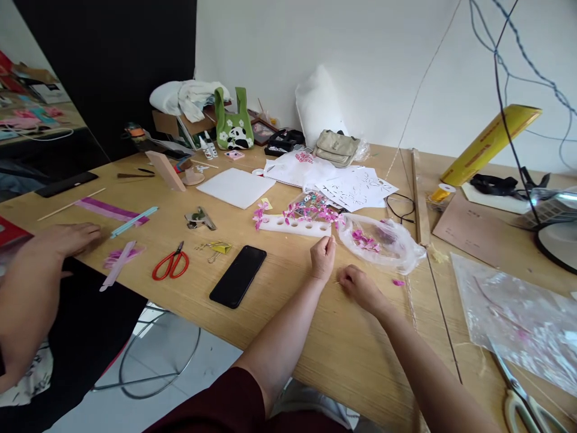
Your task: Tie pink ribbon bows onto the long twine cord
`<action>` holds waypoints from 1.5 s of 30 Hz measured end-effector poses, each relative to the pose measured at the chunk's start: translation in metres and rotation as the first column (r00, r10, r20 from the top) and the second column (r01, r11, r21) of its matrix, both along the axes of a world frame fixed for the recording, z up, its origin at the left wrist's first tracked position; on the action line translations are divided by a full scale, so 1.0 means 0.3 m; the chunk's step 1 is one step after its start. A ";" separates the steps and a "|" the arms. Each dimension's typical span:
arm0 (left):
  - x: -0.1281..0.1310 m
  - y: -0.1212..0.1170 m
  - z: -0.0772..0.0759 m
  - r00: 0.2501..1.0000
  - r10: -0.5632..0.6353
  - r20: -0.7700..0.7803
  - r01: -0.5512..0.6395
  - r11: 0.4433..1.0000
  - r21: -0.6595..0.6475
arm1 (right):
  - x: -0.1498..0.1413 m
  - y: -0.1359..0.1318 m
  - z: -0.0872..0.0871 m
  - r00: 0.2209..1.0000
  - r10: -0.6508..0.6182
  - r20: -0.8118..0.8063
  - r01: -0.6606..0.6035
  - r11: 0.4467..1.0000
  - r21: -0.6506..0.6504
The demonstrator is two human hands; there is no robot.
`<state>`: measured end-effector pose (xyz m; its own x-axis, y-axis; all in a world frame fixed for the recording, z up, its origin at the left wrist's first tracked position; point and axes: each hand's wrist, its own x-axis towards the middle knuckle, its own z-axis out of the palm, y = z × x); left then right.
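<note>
My left hand [323, 260] is closed above the table, just in front of a white foam strip with holes [288, 225]. What its fingers hold, if anything, is too small to make out. My right hand [359, 287] is also closed, low over the table to the right of the left one; its fingertips hide whatever they pinch. Pink flowers [315, 211] stand along the back of the foam strip. Beside it lies a clear plastic bag [399, 255] with pink petals [366, 240] inside. One loose pink petal [398, 282] lies near my right hand.
A black phone [238, 276], red-handled scissors [171, 263] and metal clips [199, 219] lie to the left. Farther left rests another person's arm [31, 282]. White paper sheets [356, 185] lie behind the flowers. Large scissors [518, 391] are at the front right.
</note>
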<state>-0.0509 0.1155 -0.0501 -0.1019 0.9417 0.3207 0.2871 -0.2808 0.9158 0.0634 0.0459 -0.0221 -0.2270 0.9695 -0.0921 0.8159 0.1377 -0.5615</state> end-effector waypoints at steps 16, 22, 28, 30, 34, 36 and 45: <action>0.009 -0.032 -0.007 0.982 -0.091 -0.166 0.117 0.981 0.156 | 0.137 -0.152 0.004 0.766 -0.321 -0.558 0.354 0.934 -0.051; 0.014 -0.032 -0.010 0.967 -0.155 -0.200 0.192 0.965 0.181 | 0.234 -0.144 0.059 0.330 -0.400 -0.855 0.517 0.834 -0.191; 0.043 -0.057 -0.001 0.832 -0.505 -0.229 0.538 0.836 0.113 | 0.269 -0.123 0.097 0.382 -0.431 -0.818 0.476 0.850 -0.226; 0.051 -0.075 0.000 0.719 -0.661 -0.212 0.683 0.729 0.044 | 0.255 -0.120 0.109 0.438 -0.424 -0.792 0.454 0.865 -0.212; 0.046 -0.095 -0.011 0.525 -0.845 -0.100 0.810 0.532 -0.245 | 0.222 -0.117 0.134 0.463 -0.390 -0.796 0.423 0.886 -0.188; 0.034 -0.089 -0.017 0.516 -0.852 -0.090 0.798 0.516 -0.311 | 0.216 -0.113 0.136 0.445 -0.399 -0.802 0.432 0.880 -0.198; -0.007 -0.080 0.021 0.549 -0.829 0.109 0.813 0.499 -0.300 | 0.186 -0.140 0.016 0.474 -0.425 -0.771 0.390 0.887 -0.249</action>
<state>-0.0529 0.0916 -0.0438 0.7717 0.6359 0.0102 0.1073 -0.1460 0.9834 0.1191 0.0039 -0.0172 0.1978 0.9729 -0.1200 -0.0031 -0.1218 -0.9926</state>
